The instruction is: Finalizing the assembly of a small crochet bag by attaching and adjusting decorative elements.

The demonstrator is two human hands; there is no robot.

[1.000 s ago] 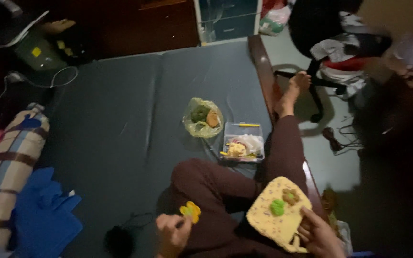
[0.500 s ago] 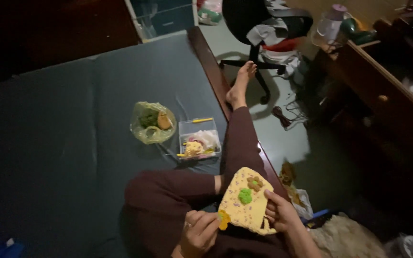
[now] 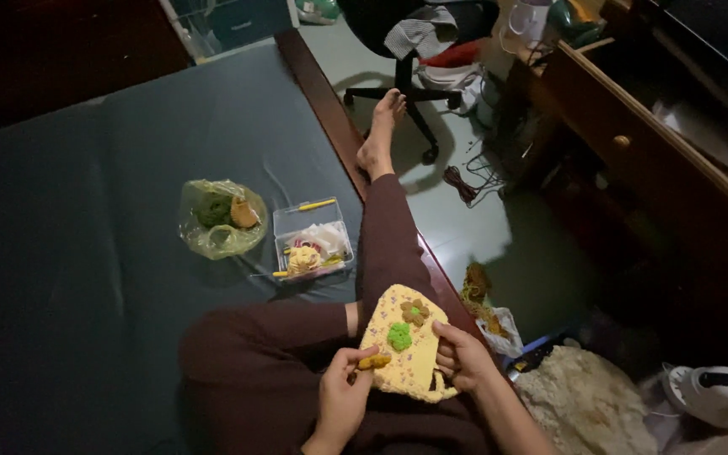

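On the person's lap near the bed's right edge, the left hand (image 3: pixel 343 400) pinches a small orange crochet piece (image 3: pixel 374 362) against the yellow crochet bag (image 3: pixel 404 354); the right hand (image 3: pixel 463 358) clamps the bag's right side.

We count two hands, left (image 3: pixel 340 403) and right (image 3: pixel 459 358), one yellow crocheted piece (image 3: pixel 406 354) bearing two crocheted flowers, one green (image 3: pixel 399 336) and one brown (image 3: pixel 414 311), and one small orange crocheted bit (image 3: pixel 374 362). We also log one clear plastic box (image 3: pixel 312 238), one plastic bag of yarn (image 3: pixel 219 218), one office chair (image 3: pixel 419 34) and one wooden desk (image 3: pixel 659 160).
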